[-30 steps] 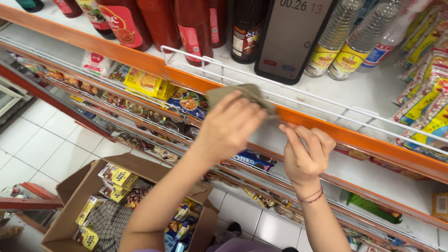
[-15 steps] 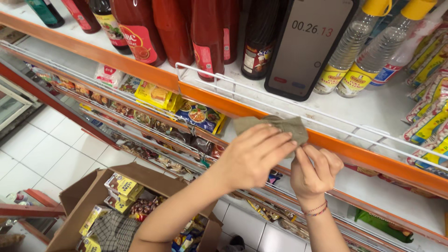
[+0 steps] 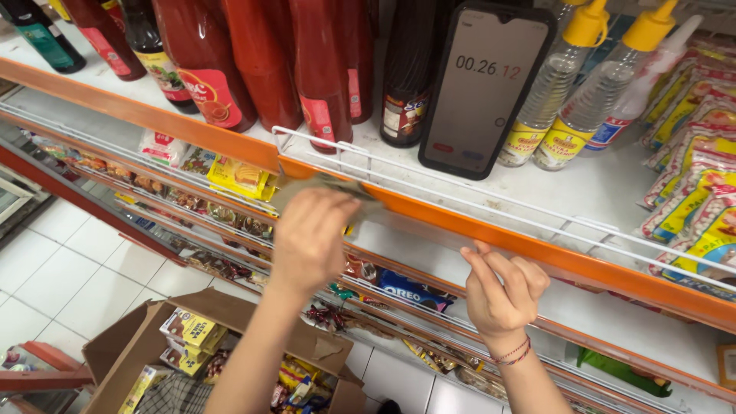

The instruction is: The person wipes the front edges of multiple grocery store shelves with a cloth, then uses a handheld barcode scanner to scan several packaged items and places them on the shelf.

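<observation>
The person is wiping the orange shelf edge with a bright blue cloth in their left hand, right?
Not quite. The head view shows the cloth is dull grey-brown, not bright blue. The left hand does press it against the orange shelf edge.

Bare forearms; red bead bracelet on right wrist.

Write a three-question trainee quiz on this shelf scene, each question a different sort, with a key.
1. True or false: the left hand presses a cloth against the orange shelf edge.
2. The right hand is: A) holding a bottle B) touching the shelf edge from below C) inside the cardboard box.
3. What colour are the caps on the clear bottles?

Key: 1 true; 2 B; 3 yellow.
</observation>
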